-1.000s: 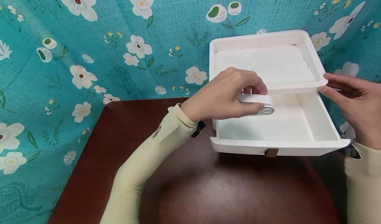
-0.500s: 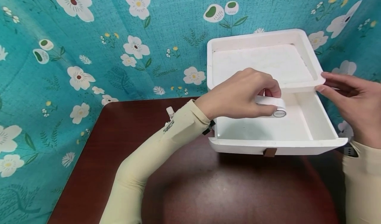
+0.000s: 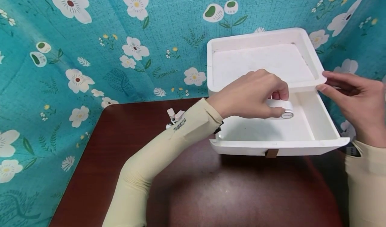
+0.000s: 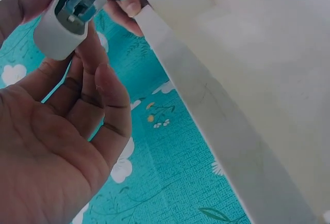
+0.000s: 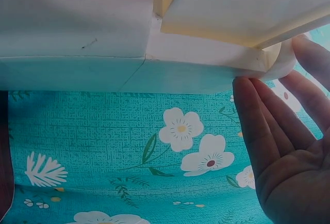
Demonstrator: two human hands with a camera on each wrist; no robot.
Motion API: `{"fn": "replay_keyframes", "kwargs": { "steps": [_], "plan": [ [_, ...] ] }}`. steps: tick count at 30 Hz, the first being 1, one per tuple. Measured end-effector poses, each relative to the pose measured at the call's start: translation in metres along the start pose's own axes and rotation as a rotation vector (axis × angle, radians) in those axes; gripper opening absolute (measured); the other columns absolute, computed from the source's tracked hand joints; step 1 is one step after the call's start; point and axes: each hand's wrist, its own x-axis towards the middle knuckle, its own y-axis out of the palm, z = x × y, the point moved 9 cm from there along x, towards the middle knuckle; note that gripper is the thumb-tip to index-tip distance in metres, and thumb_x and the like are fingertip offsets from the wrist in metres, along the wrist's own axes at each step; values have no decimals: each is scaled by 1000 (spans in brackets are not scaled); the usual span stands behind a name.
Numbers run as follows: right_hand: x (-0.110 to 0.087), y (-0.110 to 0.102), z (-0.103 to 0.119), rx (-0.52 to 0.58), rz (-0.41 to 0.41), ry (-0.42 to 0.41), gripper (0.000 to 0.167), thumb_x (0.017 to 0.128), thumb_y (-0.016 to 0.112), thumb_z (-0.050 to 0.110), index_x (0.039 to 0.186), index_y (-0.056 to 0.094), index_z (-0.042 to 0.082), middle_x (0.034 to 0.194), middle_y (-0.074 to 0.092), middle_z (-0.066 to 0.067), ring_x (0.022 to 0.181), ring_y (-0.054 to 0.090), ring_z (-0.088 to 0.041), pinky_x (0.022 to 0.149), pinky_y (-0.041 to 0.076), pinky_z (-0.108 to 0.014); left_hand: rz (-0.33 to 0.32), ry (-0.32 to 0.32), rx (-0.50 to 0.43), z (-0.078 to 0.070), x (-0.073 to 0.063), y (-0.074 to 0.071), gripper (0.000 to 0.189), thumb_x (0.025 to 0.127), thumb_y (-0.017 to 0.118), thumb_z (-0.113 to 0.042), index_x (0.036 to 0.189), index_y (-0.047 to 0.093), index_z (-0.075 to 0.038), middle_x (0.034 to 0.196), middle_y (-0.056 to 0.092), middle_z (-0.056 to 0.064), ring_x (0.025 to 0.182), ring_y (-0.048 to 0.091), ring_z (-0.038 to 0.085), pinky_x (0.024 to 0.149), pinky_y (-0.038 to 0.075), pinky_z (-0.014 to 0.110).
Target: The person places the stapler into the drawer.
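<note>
A white drawer box (image 3: 262,61) with a tray-like top stands against the curtain, its lower drawer (image 3: 325,119) pulled out toward me. Over that drawer, my left hand (image 3: 256,94) pinches a white, round-ended device (image 3: 280,107) between thumb and fingers. An oval label marks the device's end. In the left wrist view, its hollow side shows shiny metal and bluish parts inside; its exact kind is unclear. At the box top's front right corner, my right hand (image 3: 359,99) pinches the rim between thumb and fingers, as the right wrist view also shows.
Small white and pinkish items (image 3: 171,114) lie on the dark red-brown table (image 3: 132,129), partly behind the left sleeve. A brown pull tab (image 3: 271,153) hangs at the drawer's front. Behind everything hangs a teal floral curtain (image 3: 169,36).
My left hand has moved right over the drawer with the white device, uncovering small items on the table behind the sleeve. The right hand keeps its hold on the box's corner.
</note>
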Motion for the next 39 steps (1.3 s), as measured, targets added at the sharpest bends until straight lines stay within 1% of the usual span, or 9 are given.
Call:
{"fn": "replay_keyframes", "kwargs": {
  "steps": [5, 10, 13, 18, 24, 31, 35, 37, 39],
  "plan": [
    [1, 0, 0, 25, 4, -7, 44, 94, 78, 19, 136, 70, 26, 131, 72, 19, 91, 60, 26, 77, 42, 2, 33, -15, 8, -3, 7, 4, 17, 96, 70, -33, 106, 74, -21, 97, 69, -8, 93, 56, 6, 81, 44, 17],
    [2, -1, 5, 61, -2, -51, 43, 92, 79, 13, 135, 72, 22, 128, 73, 17, 92, 62, 25, 79, 44, 1, 46, -12, 27, -6, 14, 8, 17, 96, 69, -34, 107, 73, -21, 93, 62, -8, 91, 53, 6, 78, 41, 18],
    [3, -1, 6, 75, -5, -58, 43, 92, 79, 12, 134, 72, 20, 127, 74, 17, 92, 63, 24, 80, 44, 0, 60, -20, 38, -5, 19, 11, 18, 96, 69, -35, 107, 73, -21, 92, 60, -7, 92, 52, 7, 79, 40, 19],
    [2, -2, 7, 76, -5, -58, 43, 92, 78, 12, 134, 72, 21, 128, 74, 16, 92, 63, 23, 81, 45, 0, 93, -55, 98, -2, 26, 20, 19, 97, 69, -35, 109, 71, -21, 97, 62, -7, 92, 54, 7, 78, 43, 21],
    [2, -2, 8, 80, -6, -67, 43, 92, 78, 10, 134, 72, 19, 127, 74, 17, 92, 63, 24, 81, 45, 0, 134, -106, 202, 4, 31, 30, 18, 97, 68, -36, 108, 65, -23, 104, 63, -8, 93, 56, 7, 77, 46, 23],
    [1, -1, 9, 82, -4, -74, 43, 93, 77, 9, 134, 72, 17, 124, 74, 21, 92, 63, 24, 81, 45, 0, 185, -141, 303, 2, 38, 42, 28, 96, 68, -41, 119, 62, -26, 117, 64, -8, 100, 56, 9, 83, 49, 25],
    [1, -1, 8, 97, 1, -73, 43, 92, 77, 7, 134, 72, 15, 121, 73, 24, 92, 64, 24, 80, 45, 0, 209, -145, 328, 0, 40, 50, 39, 96, 68, -45, 131, 61, -28, 123, 64, -9, 103, 56, 9, 85, 49, 26],
    [2, -1, 8, 106, 4, -74, 43, 92, 77, 6, 134, 71, 12, 118, 72, 28, 91, 64, 23, 79, 45, 0, 217, -145, 339, -1, 42, 55, 43, 96, 67, -46, 135, 60, -28, 125, 65, -9, 102, 56, 9, 85, 49, 26],
    [2, -1, 8, 115, 8, -79, 43, 92, 77, 5, 134, 71, 11, 118, 72, 27, 91, 64, 23, 79, 46, 0, 215, -144, 351, -2, 43, 58, 45, 96, 67, -46, 137, 60, -29, 128, 66, -9, 102, 56, 9, 85, 49, 27]
  ]
}}
